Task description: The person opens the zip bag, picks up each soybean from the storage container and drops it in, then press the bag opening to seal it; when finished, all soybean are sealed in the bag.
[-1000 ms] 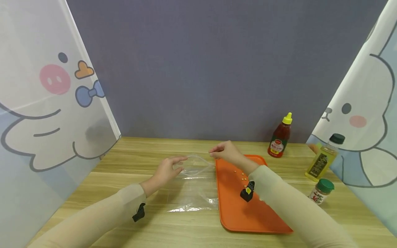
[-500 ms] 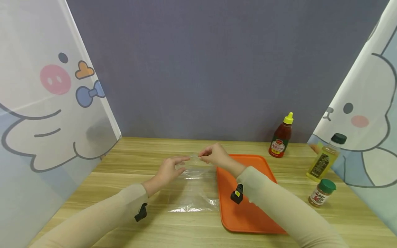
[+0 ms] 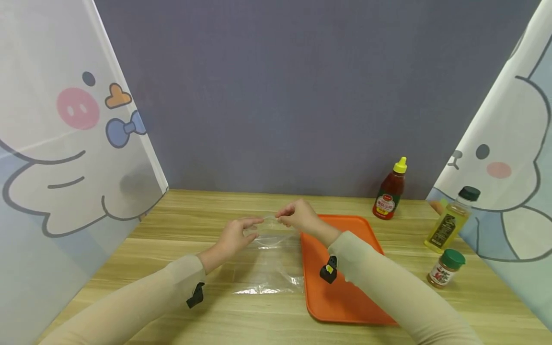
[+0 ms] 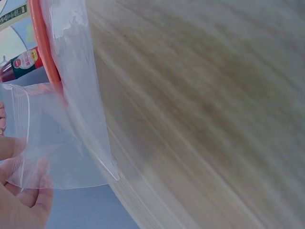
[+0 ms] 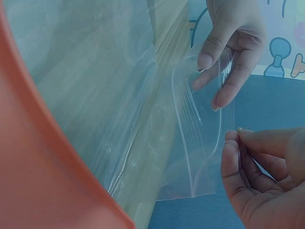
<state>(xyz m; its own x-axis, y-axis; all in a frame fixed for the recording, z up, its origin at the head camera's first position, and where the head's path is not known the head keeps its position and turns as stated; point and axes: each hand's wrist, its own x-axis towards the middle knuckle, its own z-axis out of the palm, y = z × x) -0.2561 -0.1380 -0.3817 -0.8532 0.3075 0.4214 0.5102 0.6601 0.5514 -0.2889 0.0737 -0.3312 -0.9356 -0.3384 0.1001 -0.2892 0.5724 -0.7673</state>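
A clear zip-lock bag [image 3: 269,275] lies over the table beside the orange tray, its mouth raised and gaping. At the bag's left corner my left hand [image 3: 233,235] grips the mouth, thumb apart from the fingers; the film [image 4: 66,157] overlaps those fingers in the left wrist view. My right hand [image 3: 301,218] is at the far right side of the mouth. Between its thumb and index finger it pinches a small pale-yellow bean [image 5: 239,129], right by the zip edge. The orange tray [image 3: 345,309] sits under my right forearm, which hides part of its inside.
A red sauce bottle [image 3: 389,191] with a yellow cap stands behind the tray. To the right are an oil bottle [image 3: 450,223] with a dark cap and a green-lidded spice jar [image 3: 446,269]. A grey panel [image 3: 276,105] closes off the table's back.
My right hand has moved left from above the tray's edge to the bag's mouth, then stayed there. Beans seen on the tray earlier are now behind my forearm. My left hand has barely moved.
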